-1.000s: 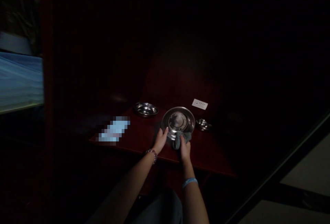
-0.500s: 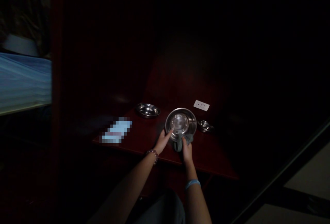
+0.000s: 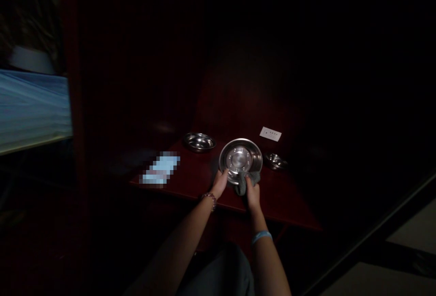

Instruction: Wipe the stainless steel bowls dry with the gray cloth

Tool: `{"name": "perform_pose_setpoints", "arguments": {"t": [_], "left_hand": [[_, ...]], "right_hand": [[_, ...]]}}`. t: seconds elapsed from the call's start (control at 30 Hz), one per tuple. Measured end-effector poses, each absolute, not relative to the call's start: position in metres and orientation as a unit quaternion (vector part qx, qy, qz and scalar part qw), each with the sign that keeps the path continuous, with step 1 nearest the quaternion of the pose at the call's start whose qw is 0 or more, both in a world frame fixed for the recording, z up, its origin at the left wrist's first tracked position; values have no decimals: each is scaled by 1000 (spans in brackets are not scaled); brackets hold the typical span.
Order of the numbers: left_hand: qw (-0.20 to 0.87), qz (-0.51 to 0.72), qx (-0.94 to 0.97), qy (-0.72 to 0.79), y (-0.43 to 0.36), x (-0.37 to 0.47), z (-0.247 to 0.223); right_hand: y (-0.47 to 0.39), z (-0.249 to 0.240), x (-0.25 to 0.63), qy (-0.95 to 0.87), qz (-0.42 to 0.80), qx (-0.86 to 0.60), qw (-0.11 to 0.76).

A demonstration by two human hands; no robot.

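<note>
A shiny metal bowl (image 3: 239, 157) is tilted up above the dark red table (image 3: 204, 182), its inside facing me. My left hand (image 3: 219, 184) grips its lower left rim, with the thumb on the inside. A grey-green cloth (image 3: 241, 184) is bunched over the lower right rim. My right hand (image 3: 252, 194) pinches the cloth against the bowl there. One metal dish (image 3: 199, 142) lies on the table to the left of the bowl, and a smaller metal bowl (image 3: 275, 161) stands to its right.
A pixelated bright flat object (image 3: 161, 168) lies at the table's left corner. Behind the table, a white socket-like plate (image 3: 270, 134) shows on the dark red surface. A blue-white layered thing (image 3: 34, 109) is at the far left. Much of the surroundings is dark.
The view has shifted slightly, so the table and its things appear a little further right and higher. My left thumb has moved closer to the bowl's rim. Both hands keep their hold.
</note>
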State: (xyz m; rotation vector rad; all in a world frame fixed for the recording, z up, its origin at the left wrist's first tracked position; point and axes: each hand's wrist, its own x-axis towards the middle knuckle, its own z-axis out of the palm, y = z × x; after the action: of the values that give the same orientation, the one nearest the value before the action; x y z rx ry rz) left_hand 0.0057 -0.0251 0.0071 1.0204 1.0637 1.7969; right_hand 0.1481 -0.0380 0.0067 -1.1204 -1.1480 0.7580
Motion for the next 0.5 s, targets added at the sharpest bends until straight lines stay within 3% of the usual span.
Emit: {"name": "perform_pose_setpoints", "arguments": {"t": [0.17,0.33,0.5], "left_hand": [[383,695,398,460,-31,6,11],[383,690,394,470,-31,7,11],[386,687,394,473,-30,6,11]], "right_hand": [[-44,14,151,-388,229,-627,636],[-46,17,151,-393,176,-654,622],[-46,16,153,-414,169,-723,527]]}}
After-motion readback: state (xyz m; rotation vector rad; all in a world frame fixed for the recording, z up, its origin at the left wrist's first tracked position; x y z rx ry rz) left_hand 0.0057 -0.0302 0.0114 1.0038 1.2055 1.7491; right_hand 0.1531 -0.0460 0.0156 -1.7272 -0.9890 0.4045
